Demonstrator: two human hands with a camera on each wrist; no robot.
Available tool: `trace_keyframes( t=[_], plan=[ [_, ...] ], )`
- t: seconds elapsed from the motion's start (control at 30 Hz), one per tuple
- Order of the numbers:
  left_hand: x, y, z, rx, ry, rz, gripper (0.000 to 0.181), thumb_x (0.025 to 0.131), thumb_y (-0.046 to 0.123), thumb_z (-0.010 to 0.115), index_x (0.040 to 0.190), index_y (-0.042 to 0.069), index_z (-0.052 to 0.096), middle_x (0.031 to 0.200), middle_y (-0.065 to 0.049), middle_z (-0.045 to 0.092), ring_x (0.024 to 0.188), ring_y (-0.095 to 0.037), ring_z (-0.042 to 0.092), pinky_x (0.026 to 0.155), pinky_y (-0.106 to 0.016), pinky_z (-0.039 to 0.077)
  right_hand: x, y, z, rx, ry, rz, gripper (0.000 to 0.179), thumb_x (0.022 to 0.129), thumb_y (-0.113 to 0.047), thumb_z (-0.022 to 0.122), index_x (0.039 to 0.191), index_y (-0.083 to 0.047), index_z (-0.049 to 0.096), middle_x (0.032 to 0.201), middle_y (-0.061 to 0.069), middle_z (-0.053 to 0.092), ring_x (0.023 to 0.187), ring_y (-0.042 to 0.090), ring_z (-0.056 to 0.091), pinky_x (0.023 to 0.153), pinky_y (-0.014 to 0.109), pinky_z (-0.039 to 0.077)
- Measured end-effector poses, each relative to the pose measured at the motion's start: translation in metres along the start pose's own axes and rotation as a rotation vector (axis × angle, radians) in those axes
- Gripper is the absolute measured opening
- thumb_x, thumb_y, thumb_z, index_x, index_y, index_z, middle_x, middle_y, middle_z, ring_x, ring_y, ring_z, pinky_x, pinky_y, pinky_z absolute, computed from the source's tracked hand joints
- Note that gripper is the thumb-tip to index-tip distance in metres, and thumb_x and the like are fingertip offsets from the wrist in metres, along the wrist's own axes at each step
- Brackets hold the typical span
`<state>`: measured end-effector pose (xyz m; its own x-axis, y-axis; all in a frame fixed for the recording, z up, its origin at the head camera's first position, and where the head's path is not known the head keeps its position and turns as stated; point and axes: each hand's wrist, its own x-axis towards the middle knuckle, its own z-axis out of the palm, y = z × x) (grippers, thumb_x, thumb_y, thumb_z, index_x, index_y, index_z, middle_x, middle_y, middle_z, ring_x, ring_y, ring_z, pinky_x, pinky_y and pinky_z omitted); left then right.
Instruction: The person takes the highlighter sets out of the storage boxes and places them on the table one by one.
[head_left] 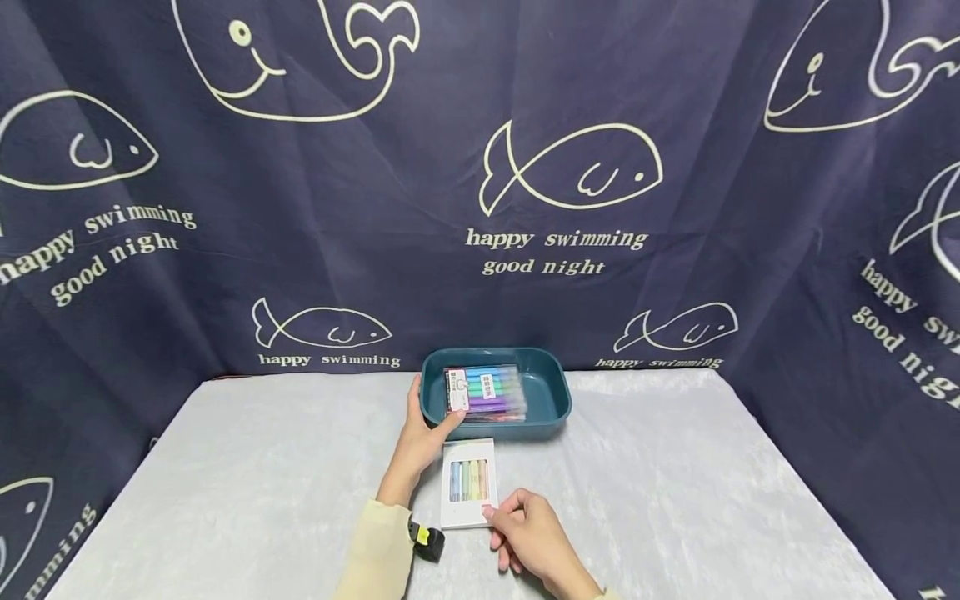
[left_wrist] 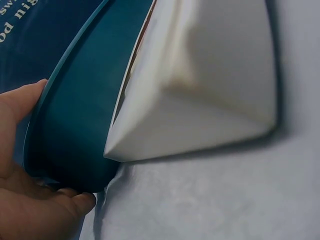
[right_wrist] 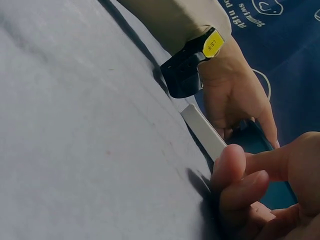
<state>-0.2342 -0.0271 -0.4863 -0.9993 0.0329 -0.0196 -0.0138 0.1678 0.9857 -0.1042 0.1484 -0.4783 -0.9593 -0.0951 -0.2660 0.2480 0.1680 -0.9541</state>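
Observation:
A dark teal plastic bin stands at the back of the table. Its left end is held by my left hand, thumb toward the near side and fingers at the rim. Inside the bin lies a clear pack of coloured markers with white labels. In front of the bin is a white box with a window showing pastel-coloured sticks. My right hand pinches the box at its near right corner, thumb on top. The left wrist view shows the white box blurred and close, beside the bin wall.
A pale, wrinkled cloth covers the table. Behind it and along both sides hangs a dark blue curtain with fish drawings and lettering. A black wrist camera on the left sleeve sits close to the white box's near left corner.

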Motion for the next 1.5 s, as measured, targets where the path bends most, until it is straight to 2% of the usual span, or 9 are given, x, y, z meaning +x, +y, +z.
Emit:
trace_keyframes(
  t=[0.47, 0.8, 1.13, 1.5],
  plan=[
    [0.000, -0.002, 0.000, 0.016, 0.000, -0.010, 0.102, 0.088, 0.039, 0.076, 0.163, 0.029, 0.007, 0.166, -0.019, 0.026, 0.152, -0.042, 0.029, 0.121, -0.064, 0.026, -0.002, -0.001, -0.001, -0.018, -0.004, 0.018, 0.028, 0.097, -0.025, 0.067, 0.091, -0.003, 0.051, 0.060, -0.001, 0.062, 0.039, 0.004, 0.055, 0.038, 0.018, 0.041],
    [-0.002, 0.000, -0.002, 0.023, 0.012, -0.015, 0.101, 0.088, 0.037, 0.076, 0.163, 0.028, 0.009, 0.166, -0.019, 0.026, 0.152, -0.042, 0.029, 0.121, -0.063, 0.026, -0.002, 0.000, 0.003, -0.031, 0.036, 0.030, 0.034, 0.095, -0.026, 0.069, 0.099, -0.002, 0.046, 0.058, 0.000, 0.062, 0.037, 0.005, 0.054, 0.037, 0.020, 0.041],
    [-0.003, 0.001, -0.003, 0.025, 0.014, -0.016, 0.101, 0.088, 0.037, 0.076, 0.163, 0.028, 0.009, 0.165, -0.021, 0.028, 0.151, -0.043, 0.030, 0.120, -0.064, 0.026, -0.001, -0.001, 0.003, -0.034, 0.028, 0.030, 0.030, 0.094, -0.023, 0.068, 0.096, -0.002, 0.046, 0.057, -0.001, 0.060, 0.037, 0.004, 0.053, 0.037, 0.019, 0.041],
    [0.001, -0.002, 0.000, 0.029, 0.028, -0.003, 0.102, 0.087, 0.037, 0.077, 0.163, 0.027, 0.010, 0.164, -0.022, 0.030, 0.149, -0.044, 0.033, 0.119, -0.065, 0.028, -0.001, -0.011, -0.003, -0.049, 0.094, 0.033, 0.031, 0.096, -0.026, 0.066, 0.098, -0.001, 0.047, 0.058, 0.000, 0.062, 0.039, 0.006, 0.053, 0.037, 0.020, 0.040]
  ],
)
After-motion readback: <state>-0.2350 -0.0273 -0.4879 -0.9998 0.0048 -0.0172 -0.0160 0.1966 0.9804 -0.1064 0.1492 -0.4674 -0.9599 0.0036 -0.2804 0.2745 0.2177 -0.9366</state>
